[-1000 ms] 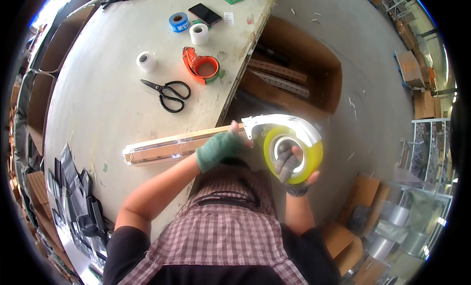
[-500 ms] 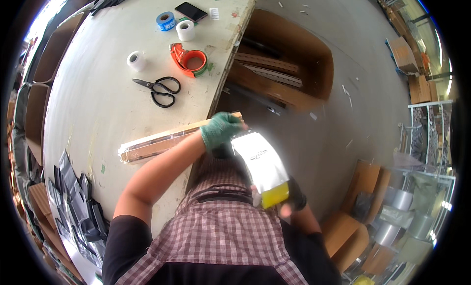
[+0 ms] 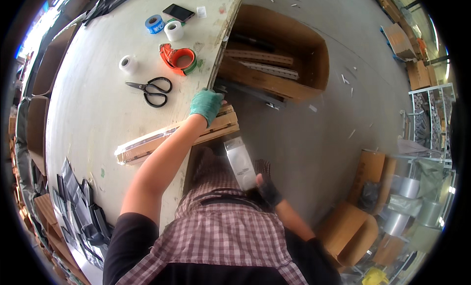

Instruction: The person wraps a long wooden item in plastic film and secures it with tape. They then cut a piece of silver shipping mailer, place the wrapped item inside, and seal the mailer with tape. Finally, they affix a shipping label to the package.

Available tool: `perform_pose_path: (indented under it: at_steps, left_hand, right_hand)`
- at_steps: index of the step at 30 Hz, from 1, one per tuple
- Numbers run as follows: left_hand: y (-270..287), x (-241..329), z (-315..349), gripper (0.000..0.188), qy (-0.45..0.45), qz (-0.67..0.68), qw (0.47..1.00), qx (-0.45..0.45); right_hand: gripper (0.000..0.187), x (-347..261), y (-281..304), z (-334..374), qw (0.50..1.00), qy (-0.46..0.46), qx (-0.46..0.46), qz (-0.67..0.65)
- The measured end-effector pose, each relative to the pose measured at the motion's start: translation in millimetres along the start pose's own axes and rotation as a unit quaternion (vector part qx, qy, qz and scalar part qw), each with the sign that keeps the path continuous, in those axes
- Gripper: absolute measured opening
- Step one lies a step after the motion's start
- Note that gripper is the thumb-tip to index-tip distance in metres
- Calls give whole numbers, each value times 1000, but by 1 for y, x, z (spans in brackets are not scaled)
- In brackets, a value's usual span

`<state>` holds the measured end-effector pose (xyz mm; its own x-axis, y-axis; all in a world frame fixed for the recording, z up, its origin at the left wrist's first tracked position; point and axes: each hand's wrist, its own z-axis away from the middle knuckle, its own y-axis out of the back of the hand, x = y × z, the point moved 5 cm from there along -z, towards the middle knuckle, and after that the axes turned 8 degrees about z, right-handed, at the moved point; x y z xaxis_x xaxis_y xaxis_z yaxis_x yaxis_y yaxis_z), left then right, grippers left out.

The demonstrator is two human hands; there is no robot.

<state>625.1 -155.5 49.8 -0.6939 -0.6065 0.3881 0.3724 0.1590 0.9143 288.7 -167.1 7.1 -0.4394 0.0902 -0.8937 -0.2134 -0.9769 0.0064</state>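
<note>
My left hand (image 3: 205, 106), in a green glove, is closed over the near-edge end of a long, narrow, tan bundle (image 3: 157, 144). The bundle looks like strips wrapped in clear film and lies slantwise across the table's edge. My fingertips curl out of sight around its far side. In front of my apron, my right hand (image 3: 268, 189), in a dark glove with bare fingertips, grips the lower end of a white oblong box (image 3: 239, 162). Small print shows on the box, and its upper end looks glossy. The box tilts, apart from the bundle.
On the table (image 3: 98, 118) lie black-handled scissors (image 3: 153, 91), an orange tape dispenser (image 3: 179, 59), tape rolls (image 3: 173, 31) and a phone (image 3: 178, 12). Dark plastic pieces (image 3: 81, 211) fill the lower left. An open carton (image 3: 279, 89) holding long strips stands beyond the table edge.
The white box has swung lower and its yellow end no longer shows. My left hand has moved up and left, away from the box, and more of the bundle's end is visible.
</note>
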Motion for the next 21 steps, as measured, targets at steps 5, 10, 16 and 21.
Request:
perform_pose_path:
  at_steps: [5, 10, 16, 21]
  left_hand:
    - [24, 18, 65, 105, -48, -69, 996, -13]
    - [-2, -1, 102, 93, -60, -98, 992, -55]
    - [-14, -6, 105, 82, -109, -57, 988, -88]
    - [22, -44, 49, 80, -19, -11, 1000, 12]
  right_hand:
    - [76, -6, 1, -55, 999, -27, 2, -30]
    - [84, -27, 35, -167, 976, -28, 148, 155]
    - [110, -184, 78, -245, 961, 179, 4, -210]
    - [115, -86, 14, -129, 954, 14, -180, -240]
